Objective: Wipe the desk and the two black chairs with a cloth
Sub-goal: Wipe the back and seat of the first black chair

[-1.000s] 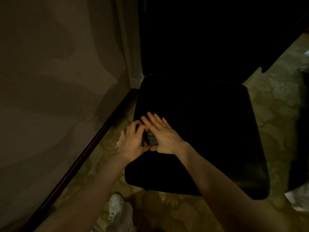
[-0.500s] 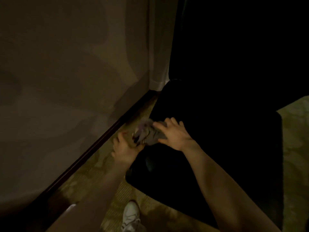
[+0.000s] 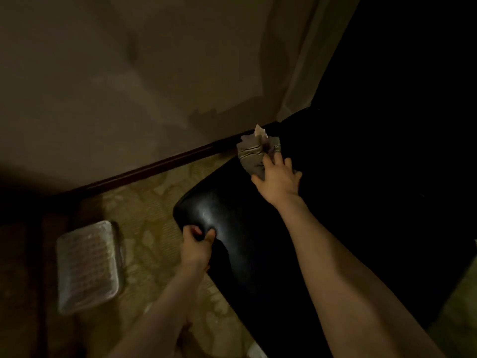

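One cloth, grey-brown with thin dark stripes, is bunched up at the far left edge of the seat of a black chair, close to the seat's rear corner. A pale corner of the cloth pokes upward. Its lower part runs down into the right hand.

Right hand: thumb and forefinger are closed on the near end of the bunch. The other fingers are spread and point toward the chair's back. Whether the palm lies on the seat cannot be told. The forearm comes in from the lower right, crossing over the seat.

Left hand: clamped on the near left corner of the same seat, with thumb and fingers curled onto the cushion's rounded edge. The two hands are well apart, both along the seat's left side.

Seat: glossy black, with a dull sheen just beyond the left hand. The chair's back, upper right, is so dark that no detail reads.

Surroundings: the chair stands on patterned olive-yellow carpet, near a plain wall. A dark skirting board runs along the wall's foot. A pale curtain hangs between the wall and the chair's back. A clear plastic tray lies on the carpet left of the chair, apart from it. The light is dim throughout.
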Available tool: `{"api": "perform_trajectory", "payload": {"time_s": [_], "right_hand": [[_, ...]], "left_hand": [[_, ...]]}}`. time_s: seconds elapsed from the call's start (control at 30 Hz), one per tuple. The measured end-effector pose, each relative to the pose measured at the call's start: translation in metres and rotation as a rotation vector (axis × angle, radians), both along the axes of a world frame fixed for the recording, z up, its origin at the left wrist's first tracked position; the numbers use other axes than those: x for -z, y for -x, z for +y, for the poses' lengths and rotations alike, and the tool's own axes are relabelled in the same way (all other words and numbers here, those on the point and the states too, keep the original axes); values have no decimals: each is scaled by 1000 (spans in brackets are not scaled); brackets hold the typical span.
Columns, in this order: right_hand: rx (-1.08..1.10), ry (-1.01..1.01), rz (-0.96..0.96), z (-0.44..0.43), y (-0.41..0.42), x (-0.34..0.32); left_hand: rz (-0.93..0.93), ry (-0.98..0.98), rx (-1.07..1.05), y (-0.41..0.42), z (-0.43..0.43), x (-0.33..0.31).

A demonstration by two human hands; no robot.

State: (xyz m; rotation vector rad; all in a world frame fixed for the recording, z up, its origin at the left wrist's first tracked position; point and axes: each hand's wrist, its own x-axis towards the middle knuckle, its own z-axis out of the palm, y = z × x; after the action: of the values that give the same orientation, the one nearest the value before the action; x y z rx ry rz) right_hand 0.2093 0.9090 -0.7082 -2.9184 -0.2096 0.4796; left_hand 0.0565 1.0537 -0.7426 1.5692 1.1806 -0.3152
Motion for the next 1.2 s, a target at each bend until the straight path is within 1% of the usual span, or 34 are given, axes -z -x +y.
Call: {"api": "perform_trajectory", "payload": {"time_s": [0.1,0.17,0.23,0.3,0.33,0.4,0.43,0.5,0.6,0.67,0.8,0.9,1.03,1.13,1.2], "right_hand": [[-77,-59,2,14,31,-1],[-117,-104,45,17,54,-3],[-132,-203,113,20,73,-3],[-132,-381,234,19,94,-7],[-97,-510,338,23,103,-7],[27,-739,547,20,137,-15],[86,-802,595,18,153,-18],[186,-869,566,5,178,-26],[299,-920,434,-34,178,-45],[324,-857,314,-68,163,-56],[262,-507,91,-143,124,-66],[271,-350,-27,-189,83,-66],[258,-220,-60,-224,27,-66],[192,-159,-69,-231,-5,-53],[128,-148,-13,-227,-15,-38]], "left_hand": [[21,39,-33,-7,-3,-6],[35,39,-36,-6,-4,-10],[21,38,-2,-1,0,-13],[-44,56,24,8,1,-16],[-67,59,42,9,3,-19],[-112,49,74,26,-5,-35],[-116,34,76,33,-10,-43],[-99,15,46,51,-24,-56],[-48,27,12,70,-44,-67],[-49,67,82,72,-63,-70],[-101,110,147,64,-103,-78],[-99,58,145,54,-118,-69],[-26,-157,180,47,-133,-48],[-15,-199,168,49,-153,-31],[-20,-252,143,50,-162,-23]]}}
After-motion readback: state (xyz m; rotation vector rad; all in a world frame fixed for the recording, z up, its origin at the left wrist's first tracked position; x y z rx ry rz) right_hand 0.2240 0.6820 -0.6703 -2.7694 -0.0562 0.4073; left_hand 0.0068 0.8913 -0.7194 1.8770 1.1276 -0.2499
